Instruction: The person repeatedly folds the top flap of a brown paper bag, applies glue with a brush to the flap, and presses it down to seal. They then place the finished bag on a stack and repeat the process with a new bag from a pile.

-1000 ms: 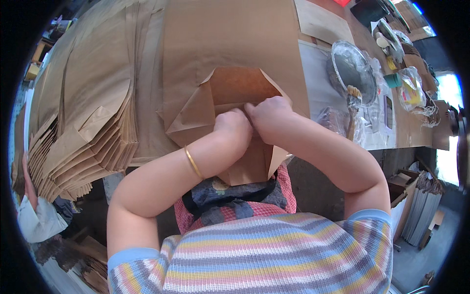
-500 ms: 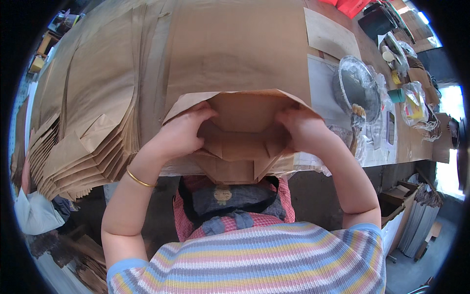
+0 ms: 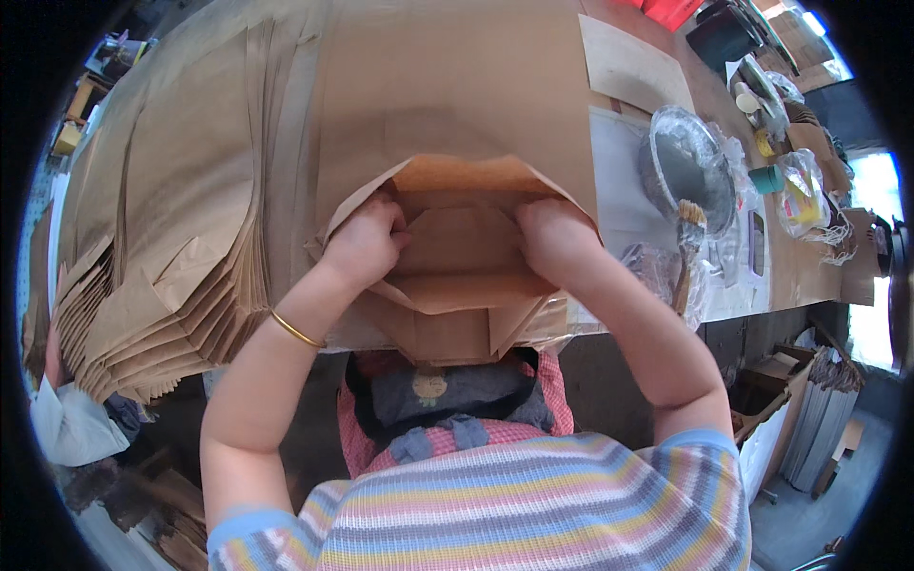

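A brown paper bag lies at the near edge of the work table, its bottom end spread open into folded flaps. My left hand grips the left side fold of that end. My right hand grips the right side fold. Both thumbs press into the creases, and a centre flap lies between the hands. A gold bangle circles my left wrist. The rest of the bag stretches away from me over more brown paper.
A fanned stack of flat brown paper bags covers the table's left side. To the right stand a metal bowl, a brush, a small teal cup and plastic-wrapped items. Cardboard pieces lie at the far right.
My hands have moved apart from the middle of the bag's end to its two sides. The end has opened out wide, and the flaps now lie spread.
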`<action>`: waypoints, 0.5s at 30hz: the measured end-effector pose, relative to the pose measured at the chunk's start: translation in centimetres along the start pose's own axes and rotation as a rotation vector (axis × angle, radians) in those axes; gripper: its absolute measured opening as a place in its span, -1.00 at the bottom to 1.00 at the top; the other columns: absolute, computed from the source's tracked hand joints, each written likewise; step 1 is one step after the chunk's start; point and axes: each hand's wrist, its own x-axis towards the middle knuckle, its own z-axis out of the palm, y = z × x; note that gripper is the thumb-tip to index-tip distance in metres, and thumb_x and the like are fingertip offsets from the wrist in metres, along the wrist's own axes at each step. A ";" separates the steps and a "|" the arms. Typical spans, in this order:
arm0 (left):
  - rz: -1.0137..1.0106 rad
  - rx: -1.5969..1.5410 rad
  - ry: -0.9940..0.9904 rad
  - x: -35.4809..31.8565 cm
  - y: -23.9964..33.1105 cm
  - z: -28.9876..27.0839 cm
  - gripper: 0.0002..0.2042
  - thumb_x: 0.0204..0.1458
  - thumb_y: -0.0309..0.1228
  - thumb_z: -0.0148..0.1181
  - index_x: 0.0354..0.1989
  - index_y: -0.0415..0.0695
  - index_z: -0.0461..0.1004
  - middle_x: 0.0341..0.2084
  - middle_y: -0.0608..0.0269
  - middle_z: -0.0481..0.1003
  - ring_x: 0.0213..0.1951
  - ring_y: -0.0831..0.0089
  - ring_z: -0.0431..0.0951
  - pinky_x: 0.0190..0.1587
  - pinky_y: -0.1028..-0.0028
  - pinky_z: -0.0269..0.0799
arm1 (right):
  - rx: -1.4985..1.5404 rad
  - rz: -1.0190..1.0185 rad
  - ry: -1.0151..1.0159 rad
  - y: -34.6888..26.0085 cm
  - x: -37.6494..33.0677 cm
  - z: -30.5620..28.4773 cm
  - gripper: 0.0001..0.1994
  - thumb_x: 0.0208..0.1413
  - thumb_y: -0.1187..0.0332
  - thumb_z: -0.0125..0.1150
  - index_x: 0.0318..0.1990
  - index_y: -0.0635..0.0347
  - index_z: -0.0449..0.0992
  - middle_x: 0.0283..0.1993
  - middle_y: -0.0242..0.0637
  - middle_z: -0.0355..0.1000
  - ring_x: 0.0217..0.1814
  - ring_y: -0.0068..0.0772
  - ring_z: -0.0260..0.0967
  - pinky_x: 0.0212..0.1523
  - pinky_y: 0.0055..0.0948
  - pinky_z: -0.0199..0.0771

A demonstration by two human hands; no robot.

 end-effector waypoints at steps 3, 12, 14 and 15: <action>-0.062 -0.061 -0.041 0.4 -0.1 0.1 -0.84 -0.08 -0.42 0.29 -0.43 -0.26 0.51 -0.39 -0.03 0.48 -0.24 0.06 0.49 -0.14 0.23 0.38 | 0.377 -0.180 0.418 1.3 -4.8 -1.7 -0.90 -0.05 0.46 0.23 -0.34 0.18 0.60 -0.42 -0.18 0.46 -0.37 -0.10 0.45 -0.34 -0.21 0.46; -0.087 -0.024 -0.194 0.4 0.3 -0.7 -0.75 -0.07 -0.40 0.27 -0.26 -0.25 0.41 -0.29 -0.08 0.46 -0.14 -0.02 0.45 -0.07 0.18 0.35 | -0.089 0.059 0.364 14.5 -18.7 1.1 -0.61 -0.10 0.48 0.13 -0.02 0.07 0.49 -0.34 -0.29 0.37 -0.26 -0.16 0.42 -0.26 -0.21 0.47; -0.067 -0.014 -0.329 0.6 3.1 -3.4 -0.63 -0.17 -0.36 0.36 -0.21 -0.26 0.41 -0.16 -0.08 0.42 -0.04 -0.02 0.41 0.01 0.18 0.33 | 0.035 0.041 0.523 16.2 -19.0 0.6 -0.65 -0.01 0.47 0.20 -0.01 0.11 0.53 -0.36 -0.24 0.40 -0.33 -0.24 0.39 -0.29 -0.35 0.45; -0.071 -0.001 -0.391 0.3 4.0 -4.2 -0.56 -0.22 -0.34 0.40 -0.18 -0.26 0.40 -0.10 -0.08 0.40 0.00 -0.03 0.39 0.06 0.18 0.32 | 0.173 0.103 0.644 16.5 -18.3 -0.1 -0.69 0.02 0.46 0.22 -0.02 0.14 0.55 -0.37 -0.24 0.43 -0.35 -0.30 0.38 -0.30 -0.39 0.43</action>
